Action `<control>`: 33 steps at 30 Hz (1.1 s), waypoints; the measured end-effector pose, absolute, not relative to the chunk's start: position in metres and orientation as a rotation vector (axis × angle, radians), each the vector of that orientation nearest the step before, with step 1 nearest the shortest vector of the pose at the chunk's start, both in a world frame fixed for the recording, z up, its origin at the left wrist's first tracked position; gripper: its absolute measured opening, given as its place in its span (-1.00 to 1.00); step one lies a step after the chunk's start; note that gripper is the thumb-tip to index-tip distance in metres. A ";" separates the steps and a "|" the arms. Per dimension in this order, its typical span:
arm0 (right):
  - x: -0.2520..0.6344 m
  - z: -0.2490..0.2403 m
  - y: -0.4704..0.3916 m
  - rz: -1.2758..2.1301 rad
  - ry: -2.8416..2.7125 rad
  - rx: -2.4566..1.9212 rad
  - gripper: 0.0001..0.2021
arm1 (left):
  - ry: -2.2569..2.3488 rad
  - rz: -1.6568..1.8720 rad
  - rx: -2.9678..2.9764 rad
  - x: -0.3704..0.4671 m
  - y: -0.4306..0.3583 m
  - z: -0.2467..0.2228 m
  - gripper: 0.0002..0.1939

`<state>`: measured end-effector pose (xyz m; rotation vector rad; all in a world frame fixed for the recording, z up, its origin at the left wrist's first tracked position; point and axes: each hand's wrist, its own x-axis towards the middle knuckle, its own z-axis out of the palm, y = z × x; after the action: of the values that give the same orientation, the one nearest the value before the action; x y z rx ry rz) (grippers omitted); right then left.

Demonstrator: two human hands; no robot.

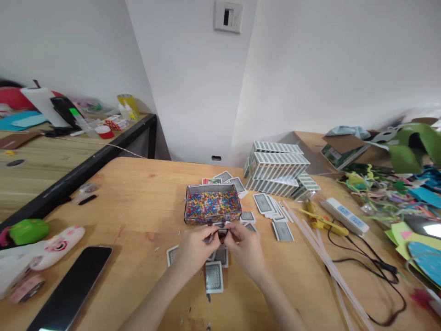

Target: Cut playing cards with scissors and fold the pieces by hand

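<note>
My left hand (197, 247) and my right hand (247, 246) meet at the middle of the wooden table, fingers pinched together. Between their fingertips is a small, dark-backed playing card (222, 231), seemingly bent; the fingers hide most of it. Just beyond them stands an open box (212, 217) with a colourful patterned lining and a dark rim. Under and around my hands lie several loose playing cards, one of them a face-down card (214, 277) below my wrists. More cards rest behind the box and to its right, including a face-down card (283, 231).
Striped card packs (279, 165) are stacked at the back right. Farther right are a yellow glue gun (325, 223), clear glue sticks (320, 250), a power strip (345, 215) and black cable. A phone (70, 289) and a white plush-like case (57, 247) lie at left.
</note>
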<state>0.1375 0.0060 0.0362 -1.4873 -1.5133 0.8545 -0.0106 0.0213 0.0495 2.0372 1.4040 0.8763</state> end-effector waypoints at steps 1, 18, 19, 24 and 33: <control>0.139 0.035 0.006 0.871 -1.527 -1.482 -0.83 | 1.403 0.868 2.032 -0.011 0.021 0.048 -0.75; 0.152 0.021 -0.003 1.499 -1.289 -1.222 -0.84 | 1.194 0.699 1.565 -0.029 0.018 0.033 -0.81; 0.151 0.020 -0.003 1.475 -1.285 -1.256 -0.83 | 1.189 0.703 1.571 -0.027 0.017 0.033 -0.82; 0.152 0.017 -0.003 1.433 -1.260 -1.354 -0.78 | 1.199 0.704 1.575 -0.022 0.018 0.032 -0.85; 0.161 0.015 -0.006 1.556 -1.189 -1.270 -0.71 | 1.137 0.629 1.500 -0.020 0.014 0.032 -0.79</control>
<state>0.1612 -0.0055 0.0154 -1.2697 -1.1886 1.5556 -0.0197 0.0145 0.0321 1.5004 1.1367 0.6286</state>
